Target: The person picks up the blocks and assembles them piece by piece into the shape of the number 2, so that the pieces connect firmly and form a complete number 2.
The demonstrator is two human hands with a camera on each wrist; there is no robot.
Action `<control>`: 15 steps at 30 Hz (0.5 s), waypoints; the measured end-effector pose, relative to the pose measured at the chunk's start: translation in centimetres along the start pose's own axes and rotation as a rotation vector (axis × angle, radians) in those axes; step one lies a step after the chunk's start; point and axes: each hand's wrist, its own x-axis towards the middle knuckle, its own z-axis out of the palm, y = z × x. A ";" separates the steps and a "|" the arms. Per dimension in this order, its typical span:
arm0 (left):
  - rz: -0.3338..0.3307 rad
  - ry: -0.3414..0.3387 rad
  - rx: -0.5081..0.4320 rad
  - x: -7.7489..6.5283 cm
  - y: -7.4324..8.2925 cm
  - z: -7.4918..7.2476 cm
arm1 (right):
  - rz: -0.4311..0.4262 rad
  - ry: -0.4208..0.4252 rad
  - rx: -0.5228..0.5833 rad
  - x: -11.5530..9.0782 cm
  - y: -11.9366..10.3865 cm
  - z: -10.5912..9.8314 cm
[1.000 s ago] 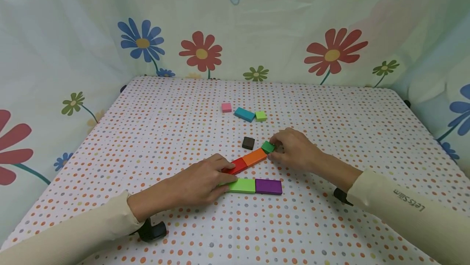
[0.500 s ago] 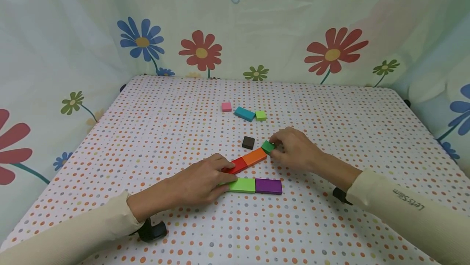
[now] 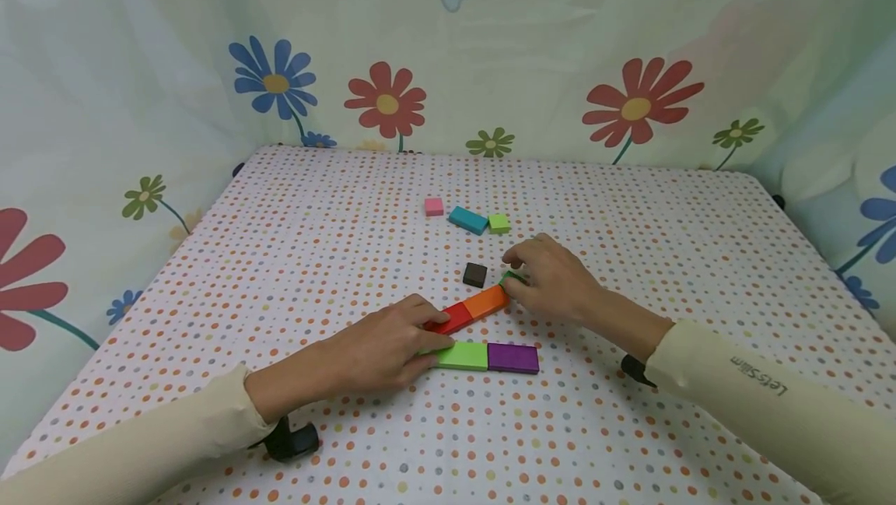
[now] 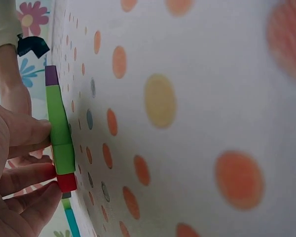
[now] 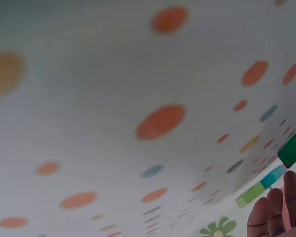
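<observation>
My left hand (image 3: 381, 345) holds the left ends of two rows of flat blocks, fingertips on the red block (image 3: 455, 317) and thumb on the light green block (image 3: 465, 355). In the left wrist view, its thumb and fingers press against the green block (image 4: 56, 111) and the red block (image 4: 66, 182). An orange block (image 3: 485, 302) follows the red one. At its far end sits a small dark green block (image 3: 512, 276), partly covered by the thumb of my right hand (image 3: 553, 279). The right index finger is lifted away from it. A purple block (image 3: 513, 358) adjoins the light green one.
A small black block (image 3: 474, 275) lies just behind the orange block. Farther back are a pink block (image 3: 434, 207), a blue block (image 3: 468, 220) and a small lime block (image 3: 499, 223). A dotted cloth (image 3: 336, 233) covers the table, with flowered curtains around it.
My right hand has shifted slightly left; its index finger has come off the dark green block while the thumb now overlaps it. My left hand and the other blocks have stayed in place.
</observation>
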 end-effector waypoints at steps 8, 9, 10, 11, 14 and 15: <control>-0.027 -0.015 -0.013 -0.1 0.0 0.1 | 0.027 -0.075 -0.014 1.0 -1.3 0.5; -0.031 -0.013 -0.019 -0.1 0.0 0.1 | 0.032 -0.085 -0.013 1.1 -1.4 0.6; -0.032 -0.009 -0.023 -0.1 0.0 0.1 | 0.033 -0.090 -0.010 1.3 -1.4 0.6; -0.032 -0.003 -0.030 -0.1 0.0 0.1 | 0.029 -0.092 -0.009 1.3 -1.5 0.7; -0.025 0.005 -0.037 -0.2 0.0 0.1 | 0.016 -0.092 -0.011 1.6 -1.5 0.9; -0.023 0.007 -0.039 -0.2 0.0 0.1 | 0.013 -0.091 -0.012 1.7 -1.6 1.0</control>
